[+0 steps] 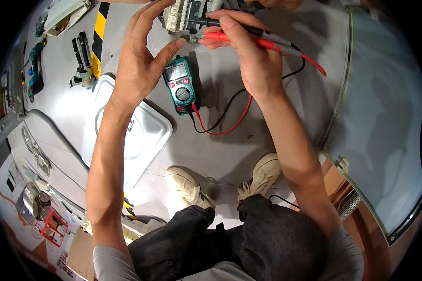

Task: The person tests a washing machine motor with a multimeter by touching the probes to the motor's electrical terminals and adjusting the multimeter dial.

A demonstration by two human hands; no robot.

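My right hand (pixel 255 56) is closed around two multimeter probes, a red probe (pixel 267 43) and a black probe (pixel 254 30), held together like chopsticks. Their thin tips point left at a part with a pale ribbed block and grey metal (pixel 176 18) at the top; whether they touch it I cannot tell. My left hand (pixel 140 61) is open beside that part, thumb held apart and fingers stretched toward the top edge. Just below, a green multimeter (pixel 182 89) lies on the grey floor, screen up. Red and black leads run from its lower end to the probes.
A white metal panel (pixel 147 140) lies left of the multimeter. Cutters or pliers (pixel 82 58) and green power tools (pixel 35 70) sit farther left, past yellow-black floor tape (pixel 98 37). A large glass pane (pixel 384 117) stands right. Another person's hand (pixel 279 3) shows at the top.
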